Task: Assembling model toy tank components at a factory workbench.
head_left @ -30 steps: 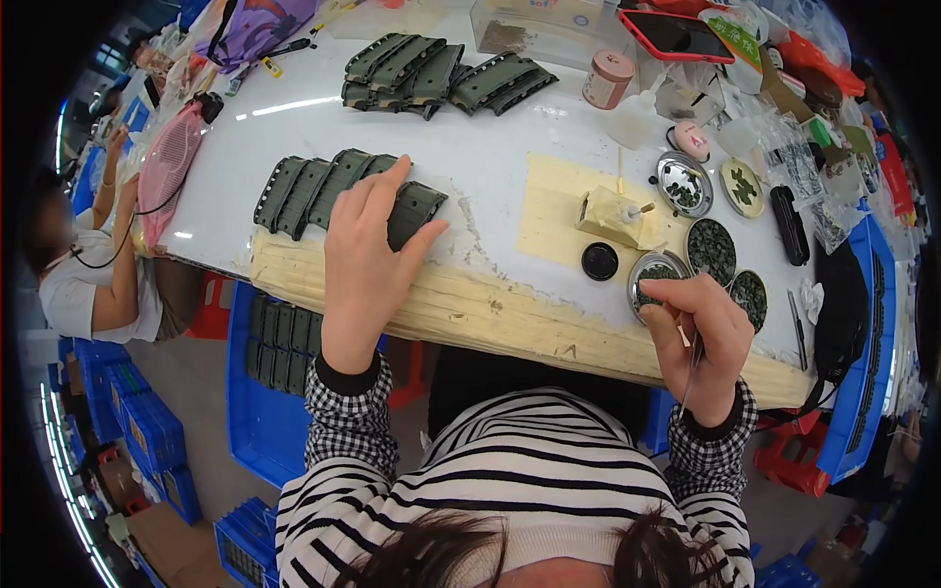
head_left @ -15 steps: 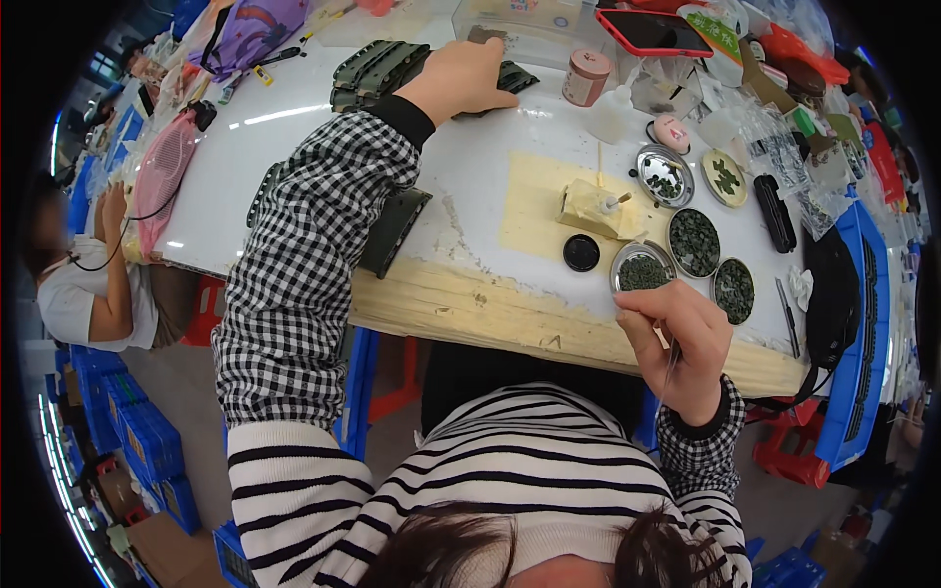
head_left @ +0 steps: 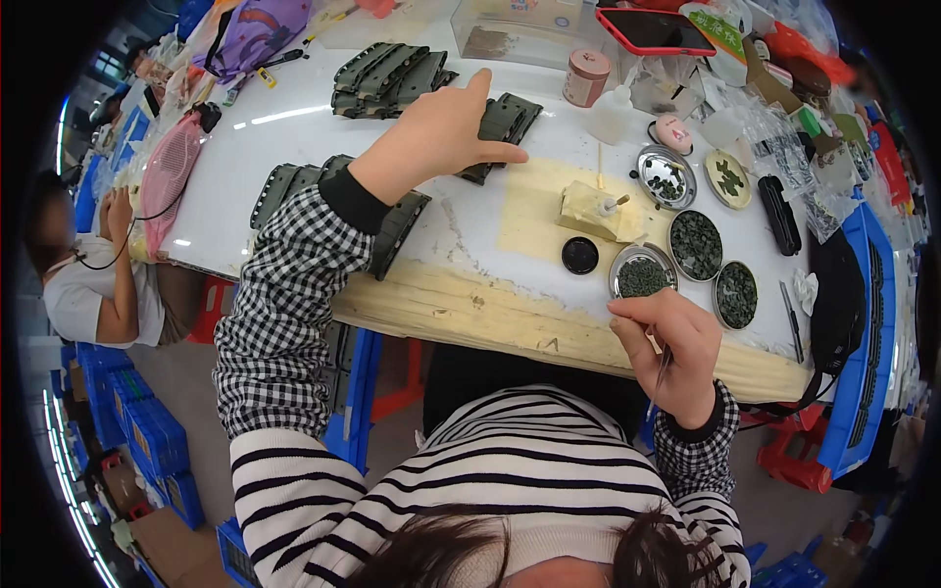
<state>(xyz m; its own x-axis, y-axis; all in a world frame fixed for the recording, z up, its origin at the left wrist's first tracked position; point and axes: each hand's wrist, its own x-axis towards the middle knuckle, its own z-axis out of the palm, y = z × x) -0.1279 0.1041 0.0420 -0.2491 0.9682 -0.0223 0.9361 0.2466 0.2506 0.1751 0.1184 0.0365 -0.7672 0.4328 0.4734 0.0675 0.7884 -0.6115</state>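
My left hand (head_left: 431, 137) reaches over the table with forefinger and thumb stretched apart. It is open, and I see nothing held in it. Right beside its fingers lie dark green camouflage-patterned moulded parts (head_left: 508, 120). More of these ribbed parts (head_left: 387, 76) sit stacked beyond the hand, and others (head_left: 400, 230) lie nearer, partly under my left wrist. At the table's front edge my right hand (head_left: 681, 343) is closed around thin metal tweezers (head_left: 662, 370). Its fingertips are just in front of a round metal dish (head_left: 618, 263) of tiny green pieces (head_left: 644, 278).
Two tins of dark green bits (head_left: 696, 245) (head_left: 735, 294) stand right of the dish. Nearby are a yellow block (head_left: 593, 211) with a peg, a black cap (head_left: 579, 255), a pink jar (head_left: 587, 76) and a red-framed phone (head_left: 655, 31). Another person (head_left: 98, 304) sits at left.
My left hand has drawn back toward me, uncovering more of the green parts, with its forefinger now raised. My right hand has shifted slightly left, still holding the tweezers.
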